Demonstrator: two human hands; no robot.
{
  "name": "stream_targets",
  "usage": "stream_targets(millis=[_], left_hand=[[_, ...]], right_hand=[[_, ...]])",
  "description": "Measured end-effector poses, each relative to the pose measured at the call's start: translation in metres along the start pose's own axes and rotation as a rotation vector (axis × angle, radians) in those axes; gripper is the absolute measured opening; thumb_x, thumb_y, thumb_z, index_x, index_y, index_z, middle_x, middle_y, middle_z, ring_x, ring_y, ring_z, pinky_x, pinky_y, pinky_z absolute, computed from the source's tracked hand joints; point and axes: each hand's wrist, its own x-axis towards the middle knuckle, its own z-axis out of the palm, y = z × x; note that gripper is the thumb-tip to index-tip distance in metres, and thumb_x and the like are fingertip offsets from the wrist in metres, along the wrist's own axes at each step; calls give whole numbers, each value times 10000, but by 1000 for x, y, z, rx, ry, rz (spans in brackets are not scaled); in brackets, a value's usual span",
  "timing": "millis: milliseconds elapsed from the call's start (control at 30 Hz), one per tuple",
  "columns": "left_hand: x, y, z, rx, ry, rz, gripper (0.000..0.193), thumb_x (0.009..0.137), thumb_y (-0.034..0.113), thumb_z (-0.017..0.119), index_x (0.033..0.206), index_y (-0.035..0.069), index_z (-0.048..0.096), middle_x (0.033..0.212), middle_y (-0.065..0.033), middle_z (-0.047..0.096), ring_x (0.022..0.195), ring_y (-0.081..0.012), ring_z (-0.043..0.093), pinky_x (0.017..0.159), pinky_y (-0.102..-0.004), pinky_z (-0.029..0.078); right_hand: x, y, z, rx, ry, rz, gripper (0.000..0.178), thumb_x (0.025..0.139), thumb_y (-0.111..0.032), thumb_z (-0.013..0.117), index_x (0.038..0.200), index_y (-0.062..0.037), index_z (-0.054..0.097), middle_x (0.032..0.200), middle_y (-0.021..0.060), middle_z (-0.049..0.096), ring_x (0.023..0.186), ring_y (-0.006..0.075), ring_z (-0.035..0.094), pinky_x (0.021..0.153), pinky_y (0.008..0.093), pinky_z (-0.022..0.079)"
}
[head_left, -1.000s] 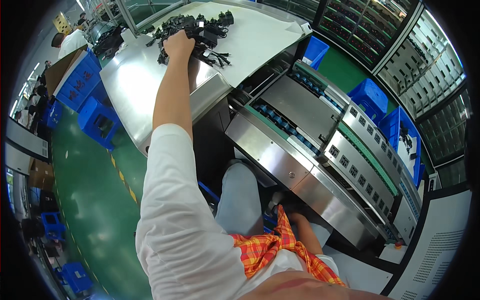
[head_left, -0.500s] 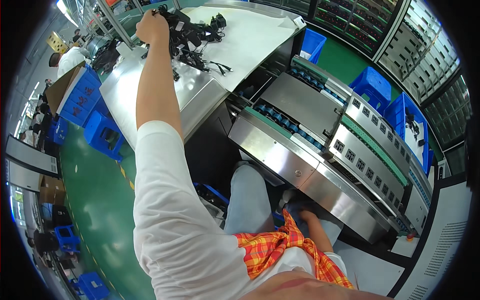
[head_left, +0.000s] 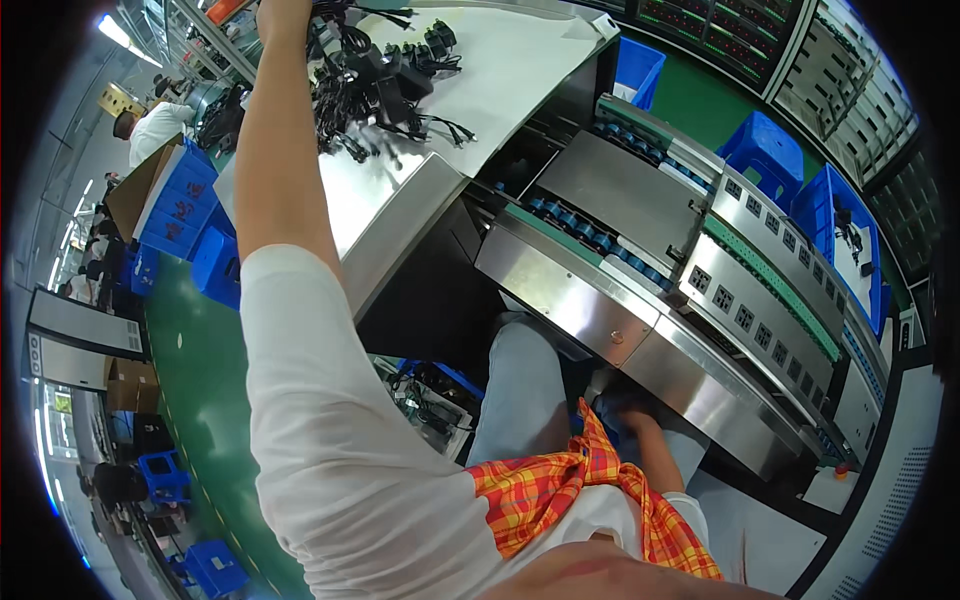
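My left arm stretches far up to the bench, and my left hand [head_left: 284, 16] is cut off by the upper edge. Its visible part is curled, with black cables running out beside it. Below and right of it, a tangled heap of black power adapters [head_left: 385, 90] with cords lies on the white-covered bench [head_left: 490, 75]. Low down, my right hand [head_left: 632, 418] hangs by my knee next to the steel machine front. Shadow hides its fingers, and nothing held can be made out there.
A steel conveyor [head_left: 615, 190] with blue rollers and rows of sockets [head_left: 760, 335] runs along the right. Blue bins [head_left: 835, 215] and a blue stool [head_left: 765, 150] stand beyond it. Below the bench sits a crate of electronic parts [head_left: 430, 400]. A person in white [head_left: 160, 130] is far left.
My left hand has moved up and slightly left, partly out of view, and the cables beside it have shifted. The whole scene has slid slightly right as my head turned. My right hand stays by my knee.
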Motion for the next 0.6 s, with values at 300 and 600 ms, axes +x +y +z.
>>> stream_targets(millis=[300, 600], left_hand=[[12, -9, -1, -863, 125, -335, 425, 837, 331, 507, 1118, 16, 566, 1093, -175, 606, 876, -270, 631, 750, -383, 481], [77, -34, -38, -1093, -112, -497, 319, 863, 319, 501, 1005, 43, 574, 969, -109, 628, 811, -235, 629, 688, -353, 484]], right_hand=[[-2, 7, 6, 40, 19, 35, 425, 775, -209, 535, 1181, -86, 568, 1234, 170, 531, 1142, 297, 514, 972, 368, 398], [-11, -21, -9, -42, 10, -43, 459, 766, -267, 555, 1189, -89, 563, 1269, 174, 502, 1150, 292, 509, 970, 364, 403]])
